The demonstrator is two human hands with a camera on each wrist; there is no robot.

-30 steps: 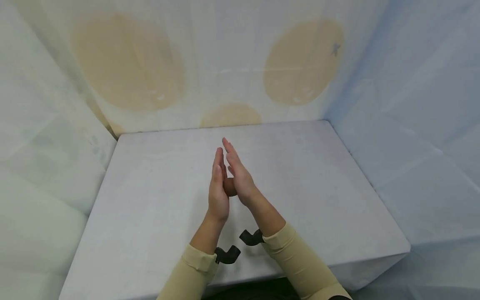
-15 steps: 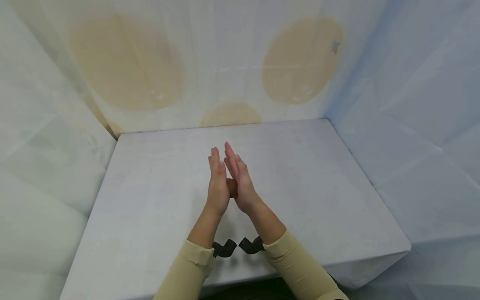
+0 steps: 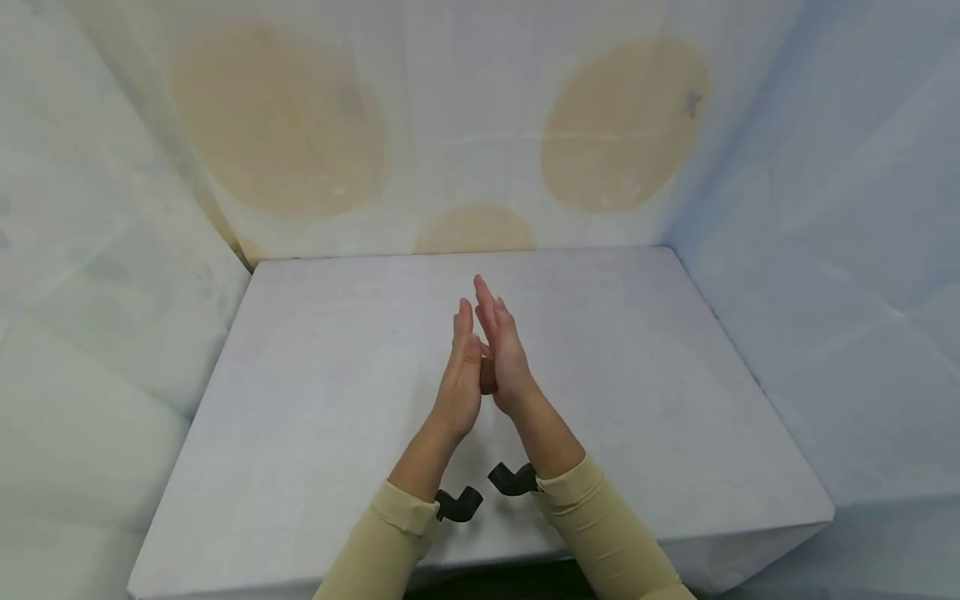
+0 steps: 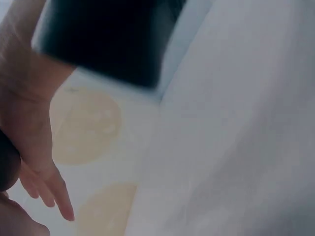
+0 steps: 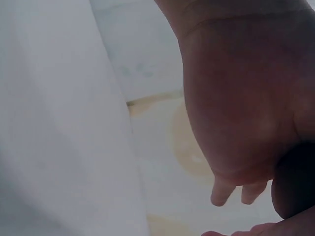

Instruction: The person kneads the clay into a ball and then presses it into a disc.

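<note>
pressing a small brown lump [image 3: 488,377] between two flat palms, fingers straight and aimed toward 12 o'clock, held above the middle of the tabletop [image 3: 315,400].

starting at 9 o'clock: left hand [image 3: 461,379] upright on its edge, fingers together and extended, palm facing 3 o'clock and bearing on the lump. seen from the left wrist view as a dark rounded shape [image 4: 7,164] tucked against the palm base, fingers [image 4: 51,189] loose and long beyond it. best kept flat here, with pressure carried by the heel of the palm and not by the fingertips, judging by how little of the lump shows.

moving to the centre: lump caught low between the palms, near their heels, only a sliver visible from the head view. brown, smooth-looking, rounded; too hidden to tell its full shape or material. probably soft enough to roll or mould, though not certain from these views.

over at 3 o'clock: right hand [image 3: 506,358] mirrored against the left, fingers straight, tips reaching slightly further toward 12 o'clock. from the right wrist view, dark lump [image 5: 295,179] wedged at the lower edge of the palm, fingers [image 5: 221,191] hanging relaxed. worth matching pressure on both sides and sliding the palms evenly against each other, to stop the lump squeezing out toward 6 o'clock, where the gap between the wrists is widest.

below, at 6 o'clock: tan sleeves [image 3: 600,533] and black wrist mounts [image 3: 513,479] over the tabletop's near edge.
</note>
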